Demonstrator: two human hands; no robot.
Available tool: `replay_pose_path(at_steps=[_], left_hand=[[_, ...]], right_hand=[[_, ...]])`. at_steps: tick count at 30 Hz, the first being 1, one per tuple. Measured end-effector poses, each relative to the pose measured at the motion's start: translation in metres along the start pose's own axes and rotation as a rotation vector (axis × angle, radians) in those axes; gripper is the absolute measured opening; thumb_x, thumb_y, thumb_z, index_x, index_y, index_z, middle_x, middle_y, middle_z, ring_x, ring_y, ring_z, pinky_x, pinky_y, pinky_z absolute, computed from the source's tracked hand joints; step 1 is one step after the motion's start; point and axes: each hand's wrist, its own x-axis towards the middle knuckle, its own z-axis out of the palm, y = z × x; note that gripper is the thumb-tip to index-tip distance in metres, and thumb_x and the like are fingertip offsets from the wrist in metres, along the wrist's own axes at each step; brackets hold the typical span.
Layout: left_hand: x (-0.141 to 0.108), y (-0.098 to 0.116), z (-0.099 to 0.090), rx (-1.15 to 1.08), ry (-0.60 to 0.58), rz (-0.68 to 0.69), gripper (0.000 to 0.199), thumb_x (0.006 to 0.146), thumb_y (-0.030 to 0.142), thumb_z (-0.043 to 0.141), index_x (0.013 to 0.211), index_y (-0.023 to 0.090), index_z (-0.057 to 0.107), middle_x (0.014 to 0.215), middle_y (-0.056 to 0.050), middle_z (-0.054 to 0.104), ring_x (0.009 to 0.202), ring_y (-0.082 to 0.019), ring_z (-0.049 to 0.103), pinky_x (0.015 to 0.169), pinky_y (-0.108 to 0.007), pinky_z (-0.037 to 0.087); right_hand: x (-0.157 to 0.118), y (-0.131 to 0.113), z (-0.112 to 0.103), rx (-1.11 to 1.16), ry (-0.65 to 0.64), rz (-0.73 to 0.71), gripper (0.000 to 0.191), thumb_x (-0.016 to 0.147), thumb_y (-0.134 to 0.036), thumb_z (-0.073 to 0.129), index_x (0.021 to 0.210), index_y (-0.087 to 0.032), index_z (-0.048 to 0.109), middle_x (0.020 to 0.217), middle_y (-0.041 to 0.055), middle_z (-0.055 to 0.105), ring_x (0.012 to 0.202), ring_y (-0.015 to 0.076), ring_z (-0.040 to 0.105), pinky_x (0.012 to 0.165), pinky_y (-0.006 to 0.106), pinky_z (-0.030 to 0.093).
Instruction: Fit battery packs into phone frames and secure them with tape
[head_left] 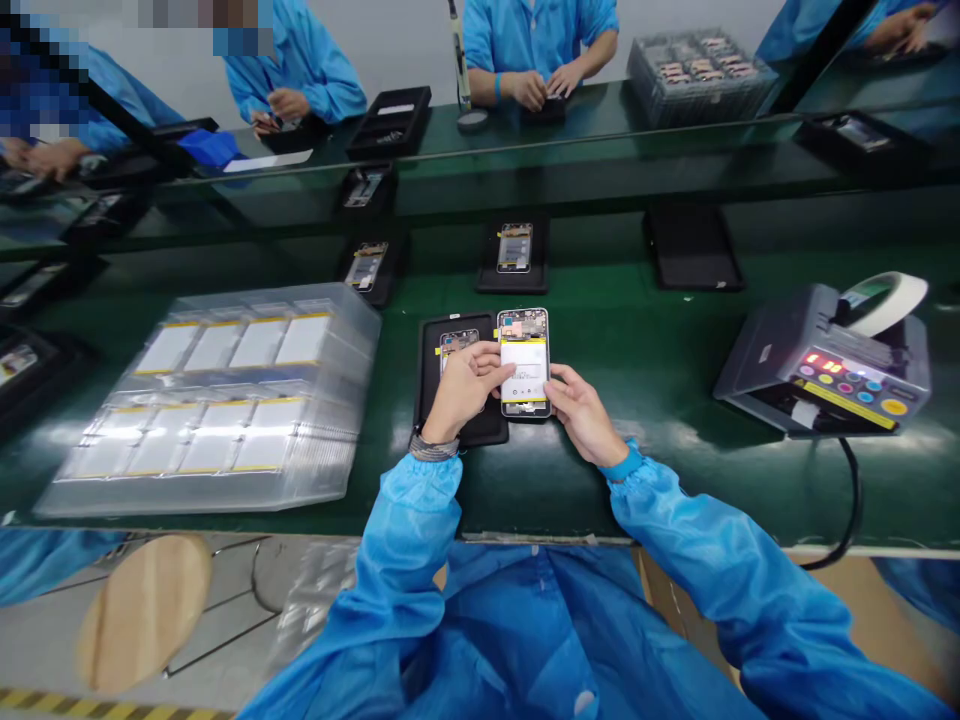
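1. Fingers of the right hand bent nearly together, thumb and forefinger clasping the side of an opened phone; those of the left hand curled close, tips over the left side of its white battery. Cannot tell whether gripping or only pressing there.
2. Green worktop, with its near edge running just before the blue-clad waist.
3. Beyond the far edge, people in blue, hands at dark trays.
4. Toward the left, close to the near edge: stacked clear trays, eight white, yellow-edged batteries showing on top.
5. Toward the right, set back from the near edge: grey machine with lit red digits, bearing a roll of tape; black cable dropping over the near edge.
6. Just left of the held phone: black tray carrying a second opened phone, partly hidden by the left hand. Farther toward the far edge: another black tray, likewise loaded.
7. Held phone near the middle of the near edge, battery side up.
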Motion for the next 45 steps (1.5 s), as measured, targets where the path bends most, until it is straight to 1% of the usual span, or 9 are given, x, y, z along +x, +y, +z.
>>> replay_pose_path(at_steps=[4,9,16,26,33,35,38,41,45], left_hand=[[0.002,-0.004,0.000,-0.017,0.021,0.019,0.051,0.062,0.038,0.091,0.099,0.013,0.068,0.079,-0.004,0.073,0.065,-0.016,0.067,0.048,-0.023,0.050],[-0.004,-0.006,0.006,0.091,0.144,0.108,0.046,0.066,0.038,0.089,0.100,0.013,0.071,0.077,-0.004,0.071,0.063,-0.014,0.062,0.048,-0.022,0.046],[-0.009,-0.007,0.014,0.264,0.275,0.286,0.037,0.071,0.027,0.085,0.103,0.016,0.070,0.081,-0.001,0.066,0.062,-0.010,0.056,0.057,-0.023,0.046],[-0.013,-0.007,0.015,0.117,0.238,0.241,0.041,0.074,0.024,0.082,0.108,0.017,0.060,0.082,0.000,0.061,0.066,-0.010,0.057,0.056,-0.021,0.045],[-0.014,-0.004,0.016,0.266,0.297,0.292,0.033,0.075,0.024,0.082,0.104,0.018,0.067,0.087,-0.001,0.061,0.061,-0.008,0.050,0.058,-0.021,0.044],[-0.012,-0.005,0.015,0.260,0.327,0.279,0.039,0.072,0.026,0.085,0.106,0.019,0.066,0.091,-0.001,0.061,0.059,-0.006,0.048,0.056,-0.021,0.043],[-0.009,-0.010,0.013,0.084,0.227,0.162,0.054,0.069,0.035,0.088,0.113,0.018,0.061,0.089,-0.002,0.065,0.062,-0.009,0.055,0.054,-0.021,0.044],[-0.007,-0.015,0.012,-0.060,0.071,0.026,0.050,0.070,0.045,0.086,0.103,0.015,0.065,0.081,-0.004,0.068,0.063,-0.013,0.061,0.050,-0.022,0.045],[-0.009,-0.020,0.015,-0.074,0.019,0.009,0.044,0.068,0.044,0.089,0.090,0.015,0.065,0.072,-0.001,0.066,0.058,-0.012,0.059,0.048,-0.022,0.044]], right_hand=[[-0.001,-0.002,0.001,-0.021,-0.011,-0.001,0.056,0.076,-0.050,0.085,0.118,-0.023,0.060,0.098,0.0027,0.076,0.085,0.0200,0.071,0.071,0.029,0.052],[-0.002,-0.001,-0.001,-0.010,-0.015,-0.011,0.055,0.076,-0.047,0.086,0.118,-0.023,0.060,0.094,0.0013,0.076,0.072,0.0151,0.066,0.067,0.027,0.050],[-0.004,-0.004,-0.001,-0.010,-0.020,0.003,0.055,0.077,-0.048,0.086,0.119,-0.023,0.061,0.098,0.0028,0.076,0.081,0.0189,0.070,0.068,0.028,0.051],[-0.005,-0.008,-0.002,0.027,-0.032,0.008,0.053,0.078,-0.047,0.086,0.119,-0.024,0.061,0.098,0.0025,0.077,0.089,0.0211,0.073,0.070,0.029,0.056],[-0.007,-0.010,0.000,0.009,-0.044,0.033,0.055,0.076,-0.049,0.086,0.118,-0.025,0.060,0.103,0.0042,0.076,0.097,0.0241,0.073,0.075,0.032,0.059],[-0.007,-0.012,0.000,0.003,-0.042,0.030,0.056,0.077,-0.049,0.085,0.120,-0.025,0.060,0.105,0.0046,0.076,0.098,0.0248,0.073,0.077,0.034,0.059],[-0.008,-0.014,-0.001,0.002,-0.044,0.022,0.056,0.077,-0.050,0.085,0.120,-0.025,0.060,0.105,0.0049,0.076,0.099,0.0252,0.073,0.079,0.035,0.060],[-0.007,-0.015,-0.001,-0.019,-0.031,0.001,0.052,0.076,-0.051,0.086,0.113,-0.023,0.062,0.101,0.0048,0.077,0.093,0.0246,0.074,0.076,0.035,0.060],[-0.004,-0.013,-0.003,-0.108,0.064,-0.070,0.047,0.075,-0.055,0.086,0.095,-0.022,0.060,0.081,0.0020,0.076,0.072,0.0221,0.073,0.069,0.036,0.061]])
